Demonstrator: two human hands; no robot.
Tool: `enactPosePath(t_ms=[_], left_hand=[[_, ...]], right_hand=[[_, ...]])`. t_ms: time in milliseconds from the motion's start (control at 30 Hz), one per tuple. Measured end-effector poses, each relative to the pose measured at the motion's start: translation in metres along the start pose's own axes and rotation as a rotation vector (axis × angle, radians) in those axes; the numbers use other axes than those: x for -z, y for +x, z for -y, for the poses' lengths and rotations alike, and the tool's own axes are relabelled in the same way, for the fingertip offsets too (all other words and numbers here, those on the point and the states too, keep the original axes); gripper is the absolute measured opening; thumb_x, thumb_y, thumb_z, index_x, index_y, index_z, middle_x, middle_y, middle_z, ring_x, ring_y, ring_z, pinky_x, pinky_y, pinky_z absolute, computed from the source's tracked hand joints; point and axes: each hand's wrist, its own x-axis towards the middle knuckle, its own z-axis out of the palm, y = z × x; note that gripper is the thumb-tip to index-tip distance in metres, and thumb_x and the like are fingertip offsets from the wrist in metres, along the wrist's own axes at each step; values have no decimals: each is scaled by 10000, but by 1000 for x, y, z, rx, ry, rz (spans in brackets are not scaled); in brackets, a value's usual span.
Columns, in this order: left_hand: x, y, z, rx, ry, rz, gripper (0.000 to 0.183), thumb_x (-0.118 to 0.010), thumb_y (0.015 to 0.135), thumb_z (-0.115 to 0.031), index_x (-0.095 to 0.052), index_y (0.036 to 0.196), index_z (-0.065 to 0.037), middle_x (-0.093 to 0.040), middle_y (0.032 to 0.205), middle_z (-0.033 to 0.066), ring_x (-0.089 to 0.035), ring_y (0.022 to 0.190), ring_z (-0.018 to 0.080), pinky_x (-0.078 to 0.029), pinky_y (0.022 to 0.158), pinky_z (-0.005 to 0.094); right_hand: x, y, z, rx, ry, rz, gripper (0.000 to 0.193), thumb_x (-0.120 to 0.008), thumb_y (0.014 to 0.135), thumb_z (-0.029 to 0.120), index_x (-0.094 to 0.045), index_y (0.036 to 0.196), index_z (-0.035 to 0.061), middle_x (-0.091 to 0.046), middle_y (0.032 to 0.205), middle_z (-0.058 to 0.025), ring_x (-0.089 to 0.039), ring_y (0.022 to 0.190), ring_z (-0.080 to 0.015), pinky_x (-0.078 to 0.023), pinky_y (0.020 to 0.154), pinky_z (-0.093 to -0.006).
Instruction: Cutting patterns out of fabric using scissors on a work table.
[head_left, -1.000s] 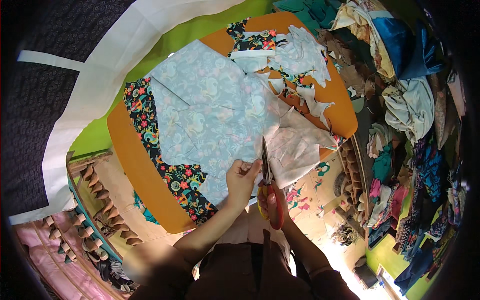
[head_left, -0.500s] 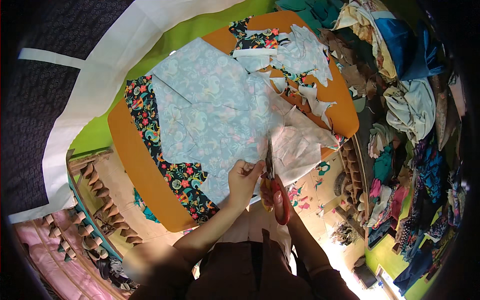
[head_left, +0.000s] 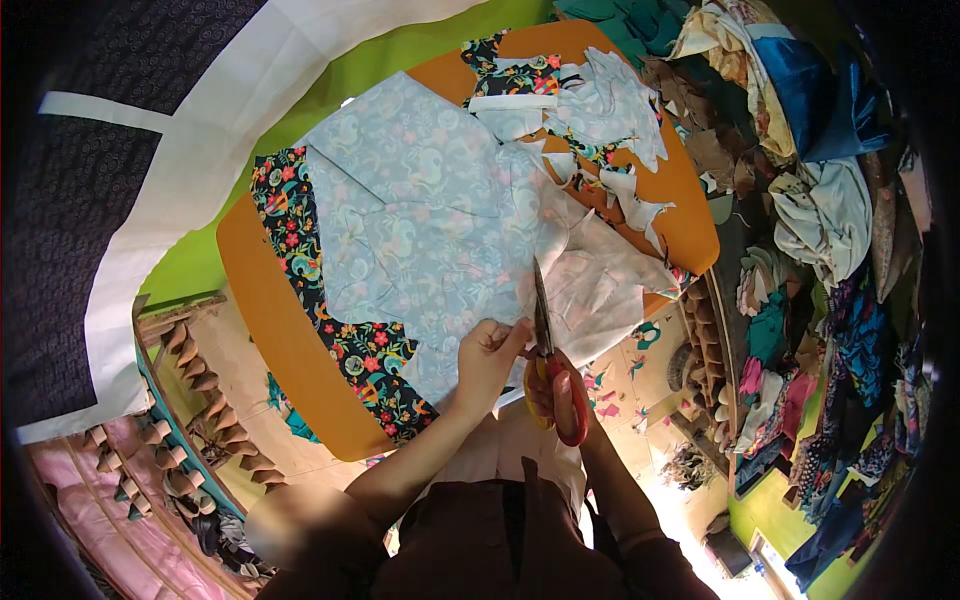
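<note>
A large piece of floral fabric [head_left: 410, 215] lies on the table with its pale blue wrong side up. Its dark, bright-flowered face shows along the left edge. My left hand [head_left: 488, 362] is closed in a pinch at the near right edge of this fabric. Just to its right, my right hand [head_left: 556, 388] grips a pair of scissors [head_left: 543, 315] with red and yellow handles. The blades point away from me, lying close together along the edge between the blue fabric and a pale pinkish cloth [head_left: 590, 290]. Whether cloth lies between the blades is hard to tell.
Fabric offcuts [head_left: 610, 110] lie at the far right of the orange-brown table [head_left: 260, 330]. Heaped cloth and scraps [head_left: 820, 220] fill the right side. Rows of brown wedge-shaped pieces [head_left: 205, 385] stand at lower left. A dark patterned panel with white borders [head_left: 90, 200] hangs at left.
My right hand and the scissors have shifted slightly right, and the handles have turned a little. The blades look closer together. My left hand stays nearly in place.
</note>
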Motion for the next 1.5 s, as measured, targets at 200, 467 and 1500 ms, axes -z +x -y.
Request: enactPosePath(t_ms=[200,467,1500], left_hand=[[19,1,-9,-467,722,65,205,-681,727,-93,-484,707,-38,-506,667,29,-467,567,112,-360,510,228],[3,25,-14,-769,735,157,221,-661,716,-67,-560,902,-5,-543,753,99,-535,640,224,-436,581,292],[2,16,-10,-621,541,1,101,-587,757,9,-578,857,13,-585,782,118,-584,649,201,-456,579,268]], right_hand=[[9,-2,-2,-55,-42,-23,675,-438,765,638,-390,1115,63,-366,717,30,-337,556,-33,-284,469,-164],[7,-6,3,-50,-105,9,676,-384,782,643,-354,1154,80,-327,737,26,-282,557,-33,-234,461,-159],[16,-2,-15,104,-337,31,629,-421,793,608,-390,1149,91,-351,703,30,-317,525,-30,-268,456,-165]])
